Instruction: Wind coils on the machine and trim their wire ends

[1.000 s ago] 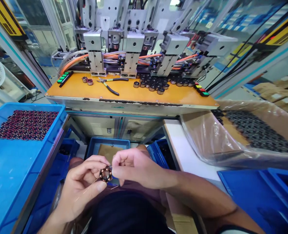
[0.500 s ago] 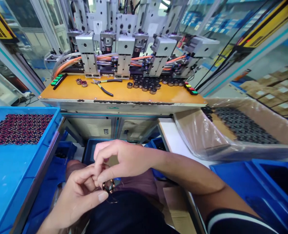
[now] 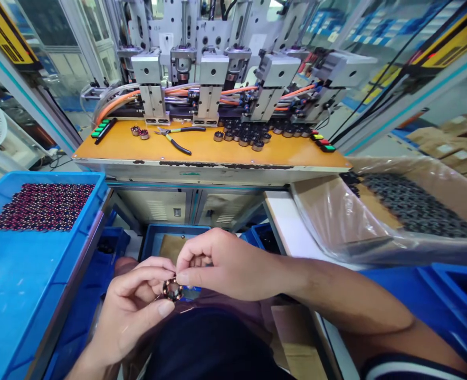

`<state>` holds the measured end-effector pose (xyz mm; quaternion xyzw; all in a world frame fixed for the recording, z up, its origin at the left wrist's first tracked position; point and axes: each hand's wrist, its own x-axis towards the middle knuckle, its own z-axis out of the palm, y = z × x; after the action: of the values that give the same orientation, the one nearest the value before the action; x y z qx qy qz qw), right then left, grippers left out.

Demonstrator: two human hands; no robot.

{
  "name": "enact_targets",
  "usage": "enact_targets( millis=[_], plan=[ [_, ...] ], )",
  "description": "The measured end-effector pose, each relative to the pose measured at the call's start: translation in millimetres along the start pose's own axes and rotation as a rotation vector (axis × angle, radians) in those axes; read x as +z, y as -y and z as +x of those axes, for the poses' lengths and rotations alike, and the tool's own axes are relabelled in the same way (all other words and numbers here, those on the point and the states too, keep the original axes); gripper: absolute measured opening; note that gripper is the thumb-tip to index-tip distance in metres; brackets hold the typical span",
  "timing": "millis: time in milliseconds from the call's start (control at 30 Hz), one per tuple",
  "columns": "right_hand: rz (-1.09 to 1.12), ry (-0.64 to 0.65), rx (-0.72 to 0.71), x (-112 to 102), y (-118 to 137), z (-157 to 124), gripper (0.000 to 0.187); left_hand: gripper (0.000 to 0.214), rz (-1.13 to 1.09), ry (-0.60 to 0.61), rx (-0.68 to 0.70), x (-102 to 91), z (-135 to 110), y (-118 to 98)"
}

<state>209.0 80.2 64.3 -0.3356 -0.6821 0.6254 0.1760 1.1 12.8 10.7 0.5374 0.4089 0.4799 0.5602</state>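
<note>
Both hands close in front of torso, low centre of view. L hand (image 3: 134,311) enters from bottom-left, palm turned inward, thumb (image 3: 160,307) laid flat pointing right, index curled over the top toward it, pinch closed. R hand (image 3: 217,264) back-up, knuckles toward cam, fingers bent down, thumb + index tips (image 3: 183,276) pinched tight. Hands meet at the fingertips, touching. R forearm (image 3: 336,301) bare, runs in from lower right, wrist approx straight. L wrist (image 3: 93,353) slightly bent, forearm mostly out of frame.
</note>
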Motion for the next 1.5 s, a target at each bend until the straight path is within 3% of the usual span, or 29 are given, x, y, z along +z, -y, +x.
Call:
enact_targets(
  millis=[267, 567, 800, 967, 1033, 1133, 1267, 1333, 1500],
  plan=[
    [-0.137, 0.008, -0.048, -1.1, -0.2, -5.4, 0.011, 0.027, -0.109, 0.035, 0.007, -2.1, -0.5, 11.1],
    [-0.02, 0.025, -0.037, 2.4, -0.5, -9.9, 0.012, 0.033, -0.247, 0.096, 0.0, -1.1, 1.9, 14.1],
    [0.003, 0.027, -0.071, 5.8, -0.4, -13.9, 0.012, 0.034, -0.23, 0.112, 0.007, -1.9, 1.9, 14.7],
    [-0.079, -0.006, -0.102, 9.5, 1.7, -16.3, 0.011, 0.028, -0.224, 0.108, 0.026, -0.7, 0.2, 13.8],
    [-0.154, 0.045, -0.122, 6.6, 2.4, -19.5, 0.011, 0.027, -0.233, 0.119, 0.033, 0.3, -0.4, 13.4],
    [-0.367, 0.067, -0.262, -2.3, 1.0, -25.8, 0.008, 0.026, -0.285, 0.149, 0.029, 2.2, -0.6, 12.5],
    [-0.746, -0.165, -0.708, -8.7, -4.6, -26.4, 0.012, 0.03, -0.408, 0.21, -0.015, 5.0, -0.6, 10.6],
    [-0.844, -0.161, -0.902, -6.2, -7.0, -22.4, 0.015, 0.033, -0.457, 0.215, -0.057, 5.7, -1.4, 10.8],
    [-0.883, -0.121, -1.035, 2.2, -9.4, -12.8, 0.017, 0.035, -0.518, 0.235, -0.155, 4.7, -3.8, 15.0]
  ],
)
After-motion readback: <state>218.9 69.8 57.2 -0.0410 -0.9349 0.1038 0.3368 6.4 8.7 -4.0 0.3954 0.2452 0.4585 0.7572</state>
